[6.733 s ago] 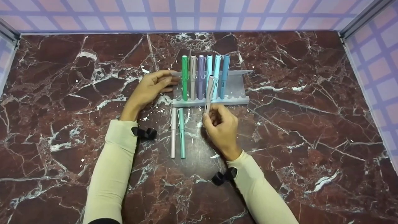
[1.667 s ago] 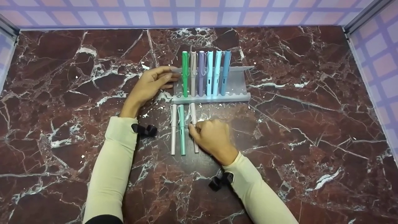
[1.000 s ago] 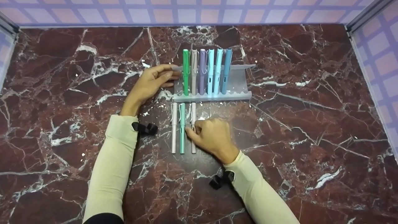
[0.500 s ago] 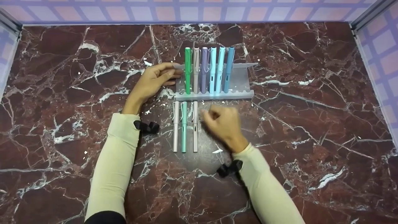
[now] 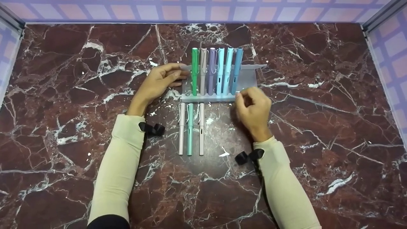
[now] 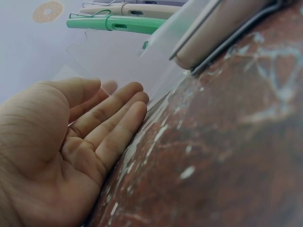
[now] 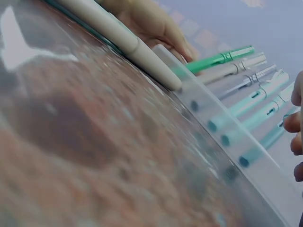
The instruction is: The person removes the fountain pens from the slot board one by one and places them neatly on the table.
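A clear pen rack [image 5: 249, 76] stands near the middle of the table, holding several capped pens in a row: a green pen [image 5: 194, 71], a taupe one, a purple one, two light blue ones and a darker blue pen [image 5: 237, 71] at the right. My left hand [image 5: 157, 81] rests at the rack's left end, its fingers loosely extended along the clear panel. At the front right of the rack is my right hand [image 5: 256, 109], loosely curled with nothing held; its fingertips [image 7: 293, 123] come close to the blue pen in the right wrist view.
In front of the rack lie three pens side by side: a pale pink pen [image 5: 181, 127], a mint green pen [image 5: 190, 133] and a pale greyish pink pen [image 5: 201, 140]. A checked wall [image 5: 203, 11] borders the back of the red marbled table [image 5: 318, 127].
My right hand brought the greyish pink pen down in front of the rack, nudged it left beside the mint one, let go and moved right to the rack's front. My left hand stayed put.
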### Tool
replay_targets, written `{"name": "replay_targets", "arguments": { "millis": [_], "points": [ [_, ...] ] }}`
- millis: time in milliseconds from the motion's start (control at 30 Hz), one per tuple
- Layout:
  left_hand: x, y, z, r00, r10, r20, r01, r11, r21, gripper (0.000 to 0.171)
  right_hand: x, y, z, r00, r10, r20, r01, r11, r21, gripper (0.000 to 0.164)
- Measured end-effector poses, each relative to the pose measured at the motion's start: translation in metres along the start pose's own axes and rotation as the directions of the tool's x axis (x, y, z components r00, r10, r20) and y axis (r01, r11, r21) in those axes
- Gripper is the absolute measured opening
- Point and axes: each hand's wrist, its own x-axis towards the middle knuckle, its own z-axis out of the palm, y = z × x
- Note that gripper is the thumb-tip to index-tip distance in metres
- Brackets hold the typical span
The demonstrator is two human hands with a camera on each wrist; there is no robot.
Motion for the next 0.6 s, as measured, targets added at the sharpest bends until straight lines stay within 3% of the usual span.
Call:
{"name": "replay_targets", "arguments": {
  "millis": [200,600],
  "points": [
    [-0.002,0.001,-0.001,1.000,-0.006,-0.006,0.006,1.000,0.008,0.032,0.009,0.005,0.000,0.998,0.013,-0.057,-0.013,1.000,0.001,0.010],
    [0.000,0.001,-0.002,1.000,-0.015,0.002,0.015,1.000,-0.012,0.033,0.012,0.010,0.000,0.990,0.108,0.094,-0.104,0.994,-0.043,0.026]
  ]
}}
